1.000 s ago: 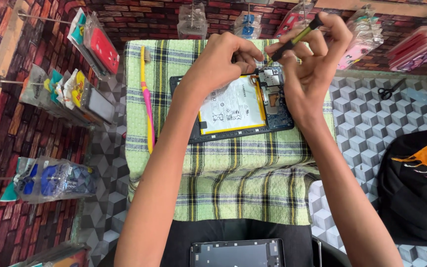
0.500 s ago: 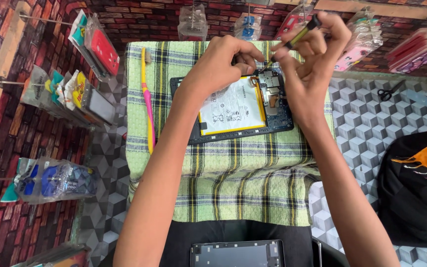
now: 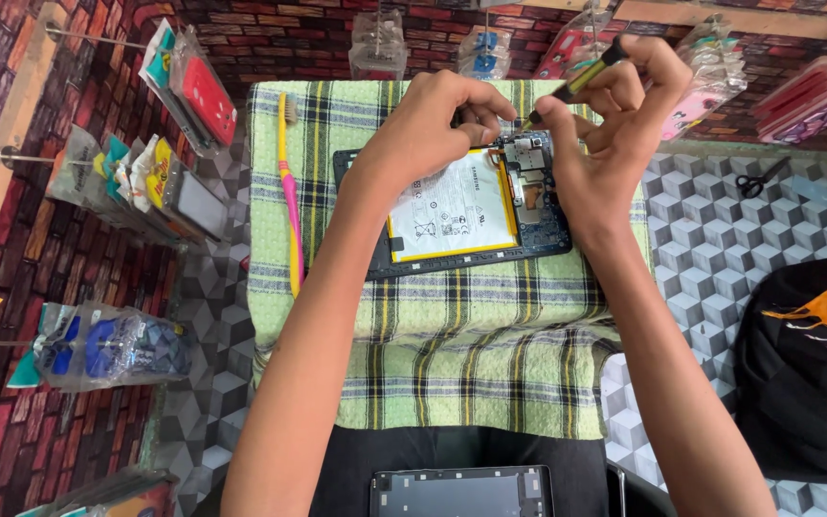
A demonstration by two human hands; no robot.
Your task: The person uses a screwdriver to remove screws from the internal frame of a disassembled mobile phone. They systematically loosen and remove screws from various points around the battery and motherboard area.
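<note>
Lying nearest to the person, a dark back panel (image 3: 461,493) sits at the bottom edge. Beyond it, a green checked cloth (image 3: 433,373) covers the table, and the opened tablet (image 3: 452,215) rests on it with its white battery (image 3: 452,206) showing. A pink and yellow toothbrush (image 3: 290,191) lies just beside the tablet. The left hand (image 3: 433,124) presses with bent fingers on the tablet's far corner. The right hand (image 3: 614,124) pinches a thin screwdriver (image 3: 581,81), its tip pointing toward that corner. Farther, packets (image 3: 189,91) hang on hooks.
</note>
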